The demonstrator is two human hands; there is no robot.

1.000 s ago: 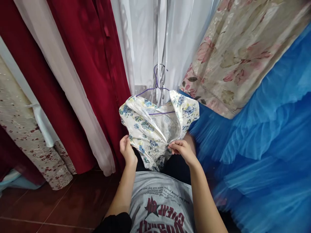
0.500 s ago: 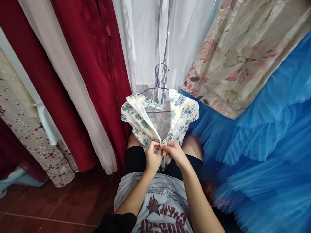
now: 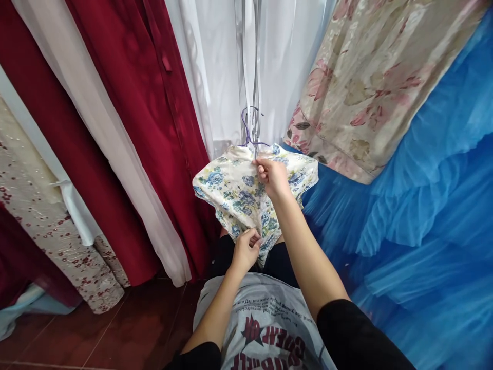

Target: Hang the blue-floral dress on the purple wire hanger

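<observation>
A small white garment with blue flowers point(image 3: 231, 187) hangs on a purple wire hanger point(image 3: 248, 134), its back now closed. My left hand point(image 3: 245, 250) pinches the garment's lower edge, fingers closed on the cloth. At the top of the closure by the neckline, my right hand point(image 3: 271, 176) pinches something small that I cannot make out. The hanger's hook goes up beside shiny white ribbons point(image 3: 249, 67).
Dark red cloth point(image 3: 127, 128) and white sheer cloth point(image 3: 92, 118) hang at the left. A beige floral fabric point(image 3: 377, 77) and bright blue tulle point(image 3: 423, 216) fill the right. Red-brown floor tiles point(image 3: 127, 334) lie below. My grey printed shirt point(image 3: 262, 329) is at the bottom.
My right hand rose from the garment's lower opening to its neckline, and the open back closed up. My left hand stayed low on the hem.
</observation>
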